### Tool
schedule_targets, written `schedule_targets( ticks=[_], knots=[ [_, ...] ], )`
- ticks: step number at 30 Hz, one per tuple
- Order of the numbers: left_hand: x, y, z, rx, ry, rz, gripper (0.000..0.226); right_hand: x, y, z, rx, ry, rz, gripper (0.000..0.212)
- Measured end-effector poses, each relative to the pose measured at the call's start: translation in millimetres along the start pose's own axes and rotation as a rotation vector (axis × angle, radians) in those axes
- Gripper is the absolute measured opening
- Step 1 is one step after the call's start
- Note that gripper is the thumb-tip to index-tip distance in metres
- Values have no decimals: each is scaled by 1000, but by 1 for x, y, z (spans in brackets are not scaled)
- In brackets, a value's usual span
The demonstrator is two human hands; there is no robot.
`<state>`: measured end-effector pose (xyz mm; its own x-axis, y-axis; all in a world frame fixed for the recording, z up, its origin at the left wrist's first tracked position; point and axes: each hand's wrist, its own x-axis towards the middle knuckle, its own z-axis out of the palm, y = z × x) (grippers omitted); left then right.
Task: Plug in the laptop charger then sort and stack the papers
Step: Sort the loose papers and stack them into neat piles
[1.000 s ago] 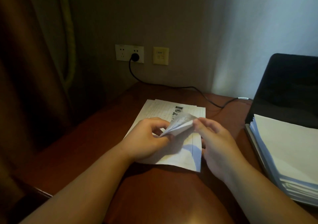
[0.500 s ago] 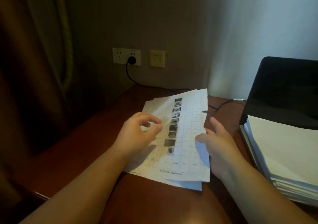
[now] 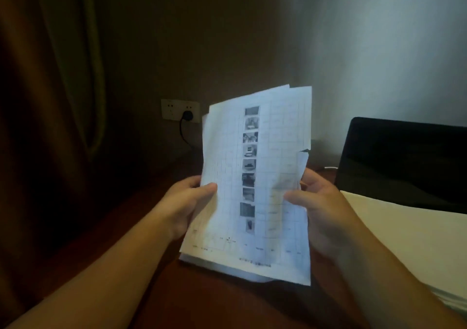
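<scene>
I hold a few loose sheets of paper (image 3: 267,177) upright above the brown desk (image 3: 141,227). The top sheet has a printed grid with a column of small pictures, and its right edge is torn. My left hand (image 3: 187,207) grips the left edge with the thumb on the front. My right hand (image 3: 318,202) grips the right edge the same way. A black charger plug (image 3: 187,115) sits in the white wall socket (image 3: 180,110), and its cable (image 3: 183,134) drops behind the sheets. A thick stack of white paper (image 3: 404,237) lies at the right.
An open black laptop (image 3: 404,161) stands at the right with the thick stack resting on its lower half. A dark curtain (image 3: 50,101) hangs at the left. The wall runs close behind the desk.
Both hands have taken hold of the sheets and lifted them off the desk to an upright position. A second ago they lay flat with one corner being turned up.
</scene>
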<state>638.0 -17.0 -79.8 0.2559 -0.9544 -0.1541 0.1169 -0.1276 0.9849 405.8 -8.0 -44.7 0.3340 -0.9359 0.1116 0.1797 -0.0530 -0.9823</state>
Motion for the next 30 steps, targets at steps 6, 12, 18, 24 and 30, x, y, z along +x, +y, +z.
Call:
schedule_targets(
  ticks=[6, 12, 18, 24, 30],
  knots=[
    [-20, 31, 24, 53, 99, 457, 29, -9, -29, -9, -250, 233, -231, 41],
    [-33, -7, 46, 345, 198, 596, 37, -20, -7, -18, -360, 427, -165, 38],
    [-41, -40, 56, 279, 142, 512, 39, -26, 15, -20, -336, 408, -84, 47],
    [-42, -25, 60, 293, 172, 517, 29, -32, 1, -26, -405, 405, -108, 41],
    [-43, 6, 68, 415, 129, 579, 37, -37, -11, -44, -386, 421, -34, 32]
  ],
)
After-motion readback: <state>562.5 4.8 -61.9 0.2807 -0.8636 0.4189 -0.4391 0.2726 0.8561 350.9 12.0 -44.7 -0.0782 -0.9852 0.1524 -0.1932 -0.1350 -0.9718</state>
